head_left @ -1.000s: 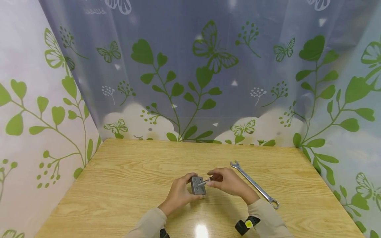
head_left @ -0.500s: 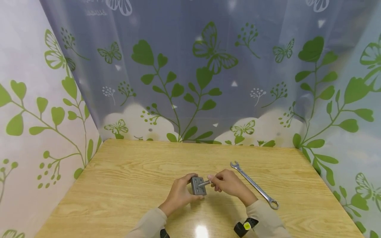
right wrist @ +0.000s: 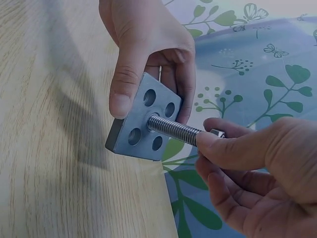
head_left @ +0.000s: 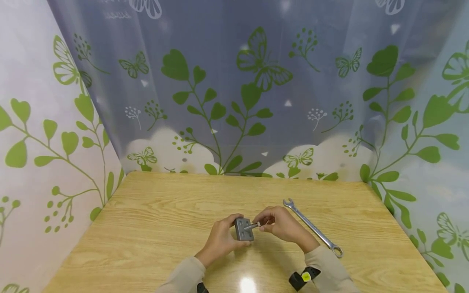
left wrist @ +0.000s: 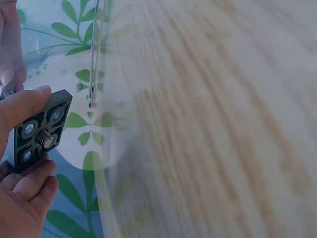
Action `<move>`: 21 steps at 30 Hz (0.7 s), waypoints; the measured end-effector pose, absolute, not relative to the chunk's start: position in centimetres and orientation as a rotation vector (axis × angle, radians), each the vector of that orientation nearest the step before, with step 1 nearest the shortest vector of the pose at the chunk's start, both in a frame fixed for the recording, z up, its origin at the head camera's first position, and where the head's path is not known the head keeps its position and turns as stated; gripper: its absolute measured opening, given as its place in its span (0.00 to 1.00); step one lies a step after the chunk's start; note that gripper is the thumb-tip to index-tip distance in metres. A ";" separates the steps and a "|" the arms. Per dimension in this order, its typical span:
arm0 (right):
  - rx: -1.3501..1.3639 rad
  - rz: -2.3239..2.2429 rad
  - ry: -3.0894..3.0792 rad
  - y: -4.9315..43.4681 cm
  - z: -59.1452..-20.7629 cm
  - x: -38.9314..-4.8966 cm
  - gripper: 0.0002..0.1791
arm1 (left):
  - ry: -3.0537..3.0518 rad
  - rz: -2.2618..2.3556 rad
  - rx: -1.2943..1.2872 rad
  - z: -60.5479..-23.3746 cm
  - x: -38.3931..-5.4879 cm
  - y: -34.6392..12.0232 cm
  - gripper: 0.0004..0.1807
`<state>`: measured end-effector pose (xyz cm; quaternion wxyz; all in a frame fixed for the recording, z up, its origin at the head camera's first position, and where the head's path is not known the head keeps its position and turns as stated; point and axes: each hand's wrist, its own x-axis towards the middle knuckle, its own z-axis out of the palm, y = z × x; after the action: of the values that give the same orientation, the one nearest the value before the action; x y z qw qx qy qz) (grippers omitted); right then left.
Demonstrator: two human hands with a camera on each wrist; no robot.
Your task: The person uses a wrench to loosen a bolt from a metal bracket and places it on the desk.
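Note:
My left hand (head_left: 218, 240) grips a square grey metal plate (head_left: 239, 232) by its edges, raised above the table. Round holes sit near the plate's corners. A threaded bolt (right wrist: 173, 129) runs through the plate's centre, most of its length standing out on the side facing my right hand (head_left: 283, 226). Thumb and fingers of that hand pinch the bolt by its head end; the head partly shows between them in the right wrist view. From the plate's ribbed other face (left wrist: 59, 101), seen in the left wrist view, the bolt's short threaded tip (left wrist: 45, 139) pokes out.
A combination wrench (head_left: 313, 228) lies slantwise on the wooden table (head_left: 165, 203), just right of my right hand. Patterned curtains (head_left: 227, 134) with leaves and butterflies enclose the table at the back and both sides.
The right thumb and fingers have shifted round the bolt's head, the thumb rising then coming back down. The plate and left hand have stayed almost still. The wrench has not moved.

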<state>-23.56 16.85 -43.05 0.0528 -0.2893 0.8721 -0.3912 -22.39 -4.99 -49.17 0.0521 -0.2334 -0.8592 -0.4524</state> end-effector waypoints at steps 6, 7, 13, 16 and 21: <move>-0.886 -1.160 2.651 16.9 -43.1 -23.6 0.15 | -2.623 -1.357 -0.707 -49.3 -22.4 -5.0 0.38; -0.871 -1.147 2.650 16.9 -43.1 -23.7 0.16 | -2.622 -1.354 -0.707 -49.3 -22.4 -5.0 0.38; -0.720 -1.082 2.639 17.0 -43.2 -23.6 0.21 | -2.614 -1.374 -0.699 -49.3 -22.3 -5.1 0.38; -0.676 -1.119 2.609 17.1 -43.3 -23.6 0.24 | -2.617 -1.371 -0.691 -49.3 -22.2 -5.0 0.38; -0.645 -1.177 2.588 17.0 -43.5 -23.6 0.28 | -2.628 -1.367 -0.679 -49.2 -22.3 -5.0 0.40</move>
<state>-23.56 16.97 -43.51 0.1130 -0.2198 0.8821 -0.4011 -22.33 -4.96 -49.18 0.0513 -0.2231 -0.8636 -0.4493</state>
